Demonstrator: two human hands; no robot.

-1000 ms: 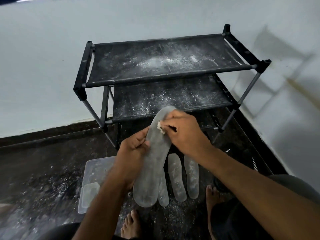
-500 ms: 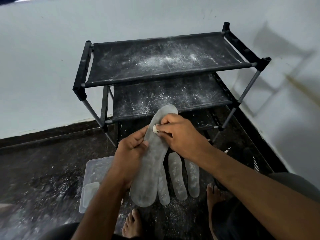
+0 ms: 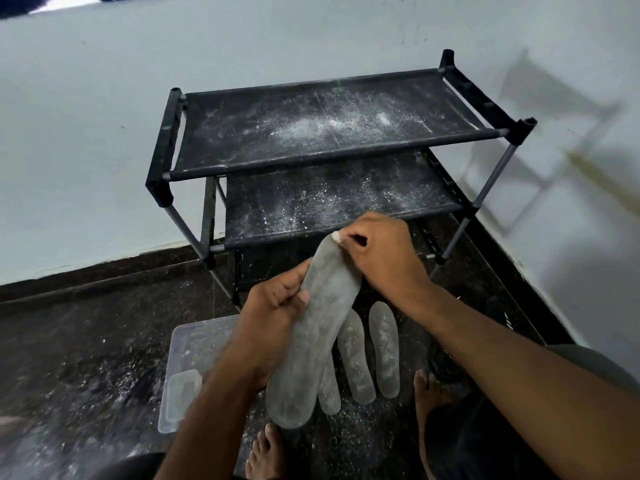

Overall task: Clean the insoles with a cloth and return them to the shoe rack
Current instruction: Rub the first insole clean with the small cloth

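Note:
My left hand (image 3: 273, 313) grips a dusty grey insole (image 3: 311, 341) at its left edge and holds it up, tilted, in front of the black shoe rack (image 3: 325, 157). My right hand (image 3: 384, 254) pinches a small white cloth (image 3: 336, 236) against the insole's top end. Three more grey insoles lie side by side on the floor below: one mostly hidden (image 3: 329, 393), one in the middle (image 3: 355, 358), one on the right (image 3: 384, 348).
White powder covers both fabric shelves of the rack and the dark floor (image 3: 86, 358). A clear plastic container (image 3: 187, 368) sits on the floor to the left of the insoles. My bare feet (image 3: 427, 393) are close to them. White walls meet in the corner behind the rack.
My right hand has slid the cloth up along the insole, from its upper part to its top tip. The left hand keeps the same grip.

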